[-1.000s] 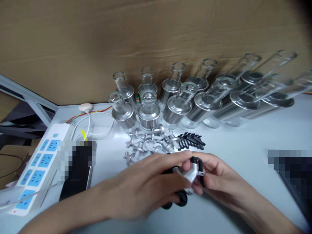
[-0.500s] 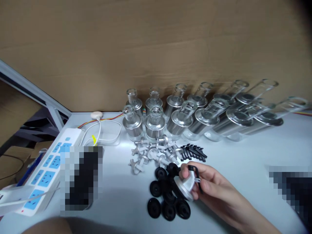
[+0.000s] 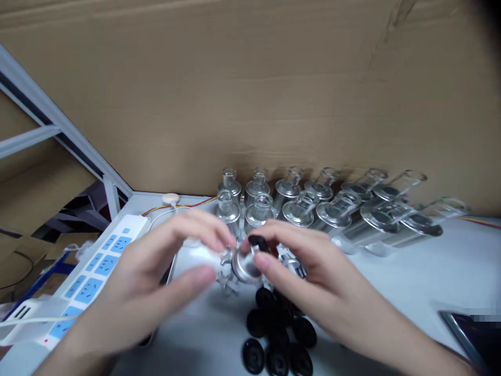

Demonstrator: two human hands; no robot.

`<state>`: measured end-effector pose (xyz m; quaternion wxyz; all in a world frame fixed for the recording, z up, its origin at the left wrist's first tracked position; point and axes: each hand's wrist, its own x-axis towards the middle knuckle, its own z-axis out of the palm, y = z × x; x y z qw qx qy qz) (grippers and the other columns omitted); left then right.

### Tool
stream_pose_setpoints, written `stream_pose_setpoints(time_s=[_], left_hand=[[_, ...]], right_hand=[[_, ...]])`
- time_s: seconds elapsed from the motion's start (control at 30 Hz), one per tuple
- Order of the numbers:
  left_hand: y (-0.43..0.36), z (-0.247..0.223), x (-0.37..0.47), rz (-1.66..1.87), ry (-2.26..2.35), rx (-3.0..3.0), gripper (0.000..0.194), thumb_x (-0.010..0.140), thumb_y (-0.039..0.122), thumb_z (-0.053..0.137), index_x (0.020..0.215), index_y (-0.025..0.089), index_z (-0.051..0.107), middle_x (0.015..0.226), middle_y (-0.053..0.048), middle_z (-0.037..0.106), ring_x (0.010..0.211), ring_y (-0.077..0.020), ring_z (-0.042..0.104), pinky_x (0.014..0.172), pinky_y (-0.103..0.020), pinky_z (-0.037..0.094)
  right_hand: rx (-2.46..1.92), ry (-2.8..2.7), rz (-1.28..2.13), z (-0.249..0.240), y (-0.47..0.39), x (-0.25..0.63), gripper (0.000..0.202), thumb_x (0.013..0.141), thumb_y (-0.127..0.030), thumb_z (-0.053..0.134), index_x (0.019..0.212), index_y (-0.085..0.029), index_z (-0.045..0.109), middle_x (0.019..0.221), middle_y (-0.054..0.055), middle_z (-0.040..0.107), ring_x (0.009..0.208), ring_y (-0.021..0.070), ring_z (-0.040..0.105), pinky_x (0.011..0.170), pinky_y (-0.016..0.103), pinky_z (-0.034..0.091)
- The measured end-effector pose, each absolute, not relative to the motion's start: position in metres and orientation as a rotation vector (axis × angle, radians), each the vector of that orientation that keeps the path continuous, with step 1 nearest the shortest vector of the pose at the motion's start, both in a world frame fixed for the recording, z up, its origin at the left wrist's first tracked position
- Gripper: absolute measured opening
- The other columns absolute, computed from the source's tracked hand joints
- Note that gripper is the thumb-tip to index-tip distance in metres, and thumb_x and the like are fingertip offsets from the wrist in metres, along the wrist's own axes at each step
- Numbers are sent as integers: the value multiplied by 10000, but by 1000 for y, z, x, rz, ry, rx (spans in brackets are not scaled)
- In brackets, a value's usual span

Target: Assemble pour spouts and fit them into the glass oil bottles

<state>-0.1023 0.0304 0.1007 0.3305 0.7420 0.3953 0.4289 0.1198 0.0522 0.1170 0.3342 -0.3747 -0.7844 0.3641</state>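
Between the fingers and thumb of my right hand (image 3: 313,269) is a silver pourer cap (image 3: 245,267) with a black flip lid (image 3: 258,242). My left hand (image 3: 144,277) is open just to its left, fingertips and thumb apart with a gap between them, blurred by motion. Behind and below the cap lie loose silver spout parts (image 3: 227,283), partly hidden by both hands. Several round black discs (image 3: 253,356) lie in a pile on the table under my right hand.
Two rows of glass bottles with steel sleeves (image 3: 299,211) stand along the cardboard wall (image 3: 250,104). A white power strip (image 3: 135,225) with blue sockets lies at the left, beside a white cable. A dark flat device (image 3: 473,334) is at the right edge.
My left hand has come in from the lower left to beside the pourer cap. My right hand has carried the cap left and up, away from the black discs. The view has shifted.
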Motion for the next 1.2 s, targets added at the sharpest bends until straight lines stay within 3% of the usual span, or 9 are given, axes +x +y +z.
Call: stream_pose_setpoints(time_s=[0.07,0.2,0.4,0.6,0.8,1.2], left_hand=[[57,104,-96,1272,1117,1996,134,897,215,580,1026,253,584,1067,-25,612,1084,-191,555,936,-328,455],[84,87,-92,1271,1108,1963,273,903,211,568,1164,244,494,1197,-48,547,1136,-186,533,945,-327,467],[95,66,-94,1198,1101,1995,428,897,174,551,1285,299,419,1459,-57,371,1349,-233,378,1064,-408,412],[106,51,-90,1164,985,1849,530,888,189,577,1353,288,342,1423,-78,443,1297,-222,460,1109,-438,373],[107,41,-84,1233,1023,1891,608,888,145,552,1406,316,284,1305,-61,554,1206,-209,540,1055,-415,427],[107,41,-86,1195,1162,2026,473,900,171,525,1335,284,377,1319,-78,547,1120,-217,591,976,-410,488]], right_hand=[[-904,-2120,718,127,65,114,146,908,-210,502,914,-184,645,804,30,653,708,133,587,624,229,445],[-853,-2155,344,132,85,105,196,911,-175,485,1036,-164,635,834,54,664,714,142,607,639,242,470],[-917,-2113,204,126,109,99,234,892,-180,495,1114,-192,566,839,47,676,695,151,634,611,249,474],[-916,-2162,174,121,130,95,184,891,-191,479,1051,-179,569,870,61,683,763,172,647,654,273,475],[-867,-2177,135,113,134,94,180,890,-137,477,1023,-178,590,929,62,693,801,162,648,680,250,456],[-847,-2341,15,113,135,93,210,940,-167,413,940,-180,622,863,52,666,729,139,601,609,225,367]])
